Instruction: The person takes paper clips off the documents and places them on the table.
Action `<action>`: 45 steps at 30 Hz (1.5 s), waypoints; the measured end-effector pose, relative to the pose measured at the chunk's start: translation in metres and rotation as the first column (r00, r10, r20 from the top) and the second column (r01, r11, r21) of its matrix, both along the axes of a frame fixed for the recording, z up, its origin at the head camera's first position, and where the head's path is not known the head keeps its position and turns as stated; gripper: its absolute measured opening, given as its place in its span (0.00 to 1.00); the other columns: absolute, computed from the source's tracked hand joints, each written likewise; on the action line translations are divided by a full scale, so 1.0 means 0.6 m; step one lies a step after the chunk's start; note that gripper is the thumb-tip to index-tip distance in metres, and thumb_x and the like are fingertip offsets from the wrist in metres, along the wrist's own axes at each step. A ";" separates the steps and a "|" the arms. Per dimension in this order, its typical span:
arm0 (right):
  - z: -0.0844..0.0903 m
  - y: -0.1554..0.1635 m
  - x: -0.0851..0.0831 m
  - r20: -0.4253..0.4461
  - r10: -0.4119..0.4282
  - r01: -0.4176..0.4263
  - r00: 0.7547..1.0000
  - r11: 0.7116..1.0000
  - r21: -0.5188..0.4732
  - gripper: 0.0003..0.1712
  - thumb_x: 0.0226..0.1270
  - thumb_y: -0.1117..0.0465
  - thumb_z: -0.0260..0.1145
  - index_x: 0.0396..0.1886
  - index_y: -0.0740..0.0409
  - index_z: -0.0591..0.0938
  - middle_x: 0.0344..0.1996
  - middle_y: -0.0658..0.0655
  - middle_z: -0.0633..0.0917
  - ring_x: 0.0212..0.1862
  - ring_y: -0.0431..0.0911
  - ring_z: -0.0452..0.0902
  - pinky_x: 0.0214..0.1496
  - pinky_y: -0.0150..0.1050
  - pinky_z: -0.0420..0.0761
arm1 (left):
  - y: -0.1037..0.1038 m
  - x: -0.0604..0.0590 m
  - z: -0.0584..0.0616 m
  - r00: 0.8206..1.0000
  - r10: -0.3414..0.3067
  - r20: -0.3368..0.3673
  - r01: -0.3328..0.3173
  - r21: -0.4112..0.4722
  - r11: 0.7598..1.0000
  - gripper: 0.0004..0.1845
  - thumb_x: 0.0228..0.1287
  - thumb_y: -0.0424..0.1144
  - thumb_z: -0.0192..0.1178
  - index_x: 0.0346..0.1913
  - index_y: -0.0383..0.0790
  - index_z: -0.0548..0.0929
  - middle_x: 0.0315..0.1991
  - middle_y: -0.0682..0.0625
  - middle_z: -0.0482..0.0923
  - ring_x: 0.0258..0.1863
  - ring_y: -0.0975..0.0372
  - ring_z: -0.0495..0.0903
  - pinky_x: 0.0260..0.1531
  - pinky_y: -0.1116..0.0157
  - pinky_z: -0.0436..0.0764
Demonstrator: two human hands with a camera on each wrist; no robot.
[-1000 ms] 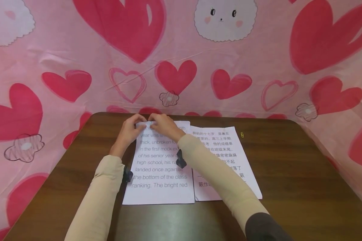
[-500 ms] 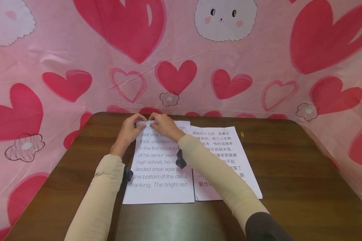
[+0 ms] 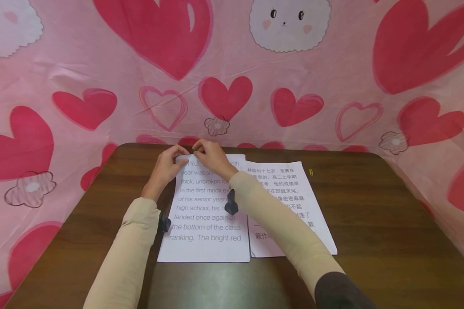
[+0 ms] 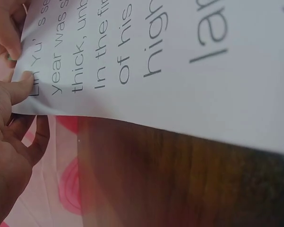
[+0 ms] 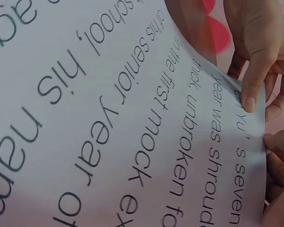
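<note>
A white printed sheet with large English text lies on the table. My left hand pinches its top left corner, thumb on the print and fingers behind, as the right wrist view shows. Just right of it, my right hand is at the sheet's top edge, fingertips slightly beyond it. A tiny green end of what looks like a paper clip shows at the right fingertips in the left wrist view; the rest is hidden by the fingers. The sheet bends up toward the hands in both wrist views.
Sheets with Chinese text lie against the right side, partly under the right forearm. A yellow paper clip lies on the brown table beyond them. A pink heart-patterned cloth hangs behind the table's far edge.
My right hand has moved up and slightly away, from over the sheet's top edge to just beyond it, with the small green clip at its fingertips. My left hand keeps its pinch.
</note>
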State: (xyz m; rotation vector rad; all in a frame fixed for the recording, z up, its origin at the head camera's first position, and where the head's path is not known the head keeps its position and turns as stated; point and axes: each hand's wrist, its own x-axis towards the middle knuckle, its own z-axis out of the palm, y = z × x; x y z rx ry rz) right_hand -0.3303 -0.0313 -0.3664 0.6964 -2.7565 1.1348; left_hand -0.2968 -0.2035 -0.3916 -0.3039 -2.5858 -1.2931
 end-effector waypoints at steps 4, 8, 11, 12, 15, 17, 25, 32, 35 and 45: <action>0.004 0.010 -0.004 -0.005 -0.027 0.027 1.000 0.996 -0.085 0.11 0.73 0.61 0.63 0.51 0.57 0.82 0.41 0.56 0.89 0.44 0.46 0.85 0.53 0.38 0.81 | 0.002 0.000 0.000 1.000 0.005 -0.002 -0.005 -0.007 1.000 0.10 0.67 0.28 0.62 0.50 0.32 0.80 0.50 0.35 0.84 0.44 0.46 0.79 0.49 0.54 0.78; 0.010 0.027 -0.007 0.001 -0.031 0.031 1.000 0.987 -0.158 0.10 0.73 0.62 0.63 0.50 0.57 0.83 0.40 0.56 0.90 0.45 0.46 0.85 0.52 0.37 0.81 | 0.002 0.001 -0.001 1.000 0.011 0.000 -0.011 -0.007 1.000 0.09 0.67 0.28 0.61 0.49 0.32 0.80 0.50 0.34 0.84 0.47 0.46 0.78 0.51 0.54 0.75; 0.015 0.047 -0.008 0.018 -0.033 0.036 0.999 0.984 -0.174 0.11 0.74 0.61 0.63 0.51 0.56 0.83 0.41 0.55 0.90 0.47 0.47 0.85 0.52 0.36 0.80 | 0.000 0.003 -0.004 1.000 0.023 0.019 -0.023 -0.002 1.000 0.10 0.68 0.28 0.61 0.50 0.33 0.79 0.52 0.35 0.83 0.48 0.45 0.78 0.53 0.53 0.75; 0.017 0.055 -0.008 0.019 -0.037 0.039 0.999 0.984 -0.172 0.11 0.74 0.60 0.63 0.52 0.55 0.83 0.41 0.55 0.90 0.47 0.48 0.85 0.52 0.37 0.80 | -0.002 0.004 -0.005 0.999 0.029 0.025 -0.029 -0.002 1.000 0.10 0.68 0.29 0.61 0.50 0.33 0.79 0.52 0.35 0.83 0.48 0.46 0.78 0.53 0.53 0.75; 0.020 0.084 -0.011 0.020 -0.052 0.055 0.998 0.985 -0.162 0.13 0.73 0.59 0.64 0.53 0.55 0.84 0.42 0.55 0.90 0.47 0.49 0.85 0.51 0.39 0.81 | -0.006 0.005 -0.007 0.999 0.038 0.035 -0.038 0.000 0.999 0.10 0.69 0.28 0.60 0.50 0.33 0.79 0.52 0.34 0.83 0.49 0.46 0.77 0.53 0.54 0.73; 0.020 0.110 -0.014 0.015 -0.076 0.078 0.997 0.985 -0.154 0.13 0.72 0.58 0.65 0.53 0.55 0.85 0.44 0.54 0.90 0.46 0.48 0.84 0.50 0.41 0.81 | -0.006 0.005 -0.008 0.999 0.039 0.036 -0.039 0.000 0.999 0.09 0.68 0.28 0.60 0.50 0.32 0.79 0.52 0.34 0.83 0.49 0.46 0.76 0.53 0.54 0.72; 0.015 0.218 -0.026 -0.012 -0.146 0.143 0.989 0.981 -0.131 0.13 0.70 0.60 0.66 0.52 0.54 0.87 0.45 0.57 0.90 0.46 0.49 0.84 0.49 0.41 0.81 | -0.008 0.005 -0.007 0.997 0.061 0.052 -0.059 -0.037 0.998 0.09 0.69 0.28 0.60 0.50 0.32 0.79 0.54 0.33 0.82 0.51 0.45 0.75 0.55 0.52 0.70; 0.015 0.305 -0.017 0.012 -0.219 0.218 0.976 0.965 -0.143 0.13 0.70 0.59 0.67 0.52 0.52 0.87 0.48 0.56 0.90 0.49 0.48 0.84 0.52 0.43 0.81 | -0.003 0.004 -0.001 0.997 0.060 0.043 -0.058 -0.058 0.997 0.10 0.69 0.28 0.60 0.51 0.31 0.79 0.55 0.32 0.81 0.53 0.43 0.75 0.58 0.49 0.70; 0.010 0.340 -0.011 0.031 -0.247 0.249 0.969 0.960 -0.128 0.14 0.71 0.60 0.66 0.53 0.54 0.87 0.50 0.57 0.89 0.51 0.49 0.84 0.55 0.45 0.81 | 0.001 0.005 0.000 0.997 0.058 0.047 -0.055 -0.063 0.997 0.10 0.69 0.28 0.60 0.51 0.30 0.79 0.56 0.31 0.81 0.55 0.42 0.75 0.61 0.47 0.70; -0.015 0.474 0.002 -0.060 -0.380 0.375 0.923 0.924 -0.073 0.14 0.70 0.61 0.66 0.51 0.60 0.88 0.47 0.63 0.90 0.49 0.55 0.85 0.50 0.43 0.80 | 0.005 0.005 -0.002 0.996 0.080 0.048 -0.076 -0.092 0.993 0.10 0.68 0.28 0.60 0.51 0.31 0.79 0.56 0.32 0.80 0.58 0.42 0.76 0.62 0.46 0.70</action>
